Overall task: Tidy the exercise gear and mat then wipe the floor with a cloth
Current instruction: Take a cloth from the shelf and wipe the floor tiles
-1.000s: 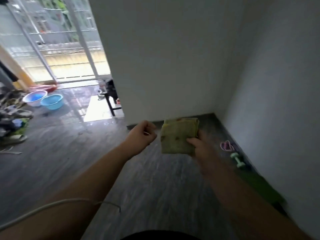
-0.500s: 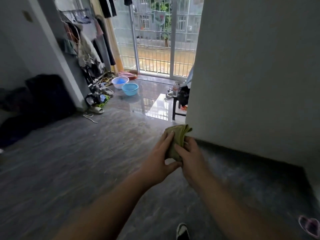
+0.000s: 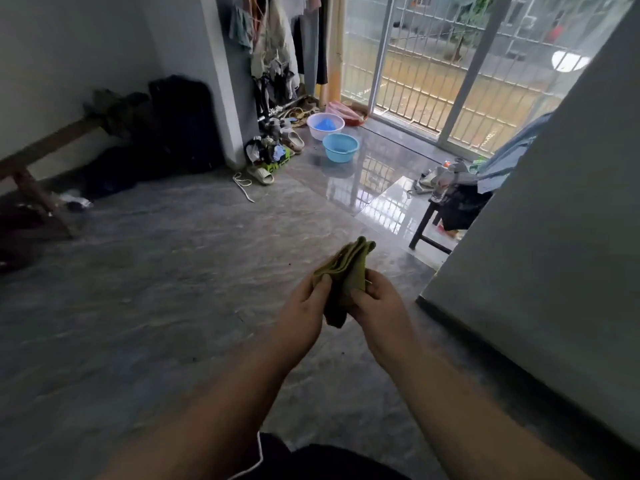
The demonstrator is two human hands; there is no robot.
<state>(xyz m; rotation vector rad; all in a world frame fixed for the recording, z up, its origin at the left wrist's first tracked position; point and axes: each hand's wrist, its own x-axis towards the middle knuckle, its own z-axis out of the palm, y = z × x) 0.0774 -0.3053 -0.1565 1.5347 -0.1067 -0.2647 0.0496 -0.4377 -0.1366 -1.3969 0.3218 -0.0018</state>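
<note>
A folded olive-green cloth (image 3: pixel 346 271) is held upright in front of me, above the grey marbled floor (image 3: pixel 166 306). My left hand (image 3: pixel 301 317) pinches its left edge and my right hand (image 3: pixel 384 313) grips its right side, both arms stretched forward. The cloth's lower end hangs between the two hands. No dumbbell, hand grip or mat shows in this view.
A white wall (image 3: pixel 554 237) juts in on the right. A dark stool (image 3: pixel 446 216) with clothes and a bottle stands beside it. Two blue basins (image 3: pixel 340 147) and slippers (image 3: pixel 260 174) lie near the barred glass door. A wooden bench (image 3: pixel 38 168) and dark bags line the left wall.
My view has swung left from the corner with the dumbbell and hand grip toward the open room. My left hand has joined the right on the cloth, now folded narrower.
</note>
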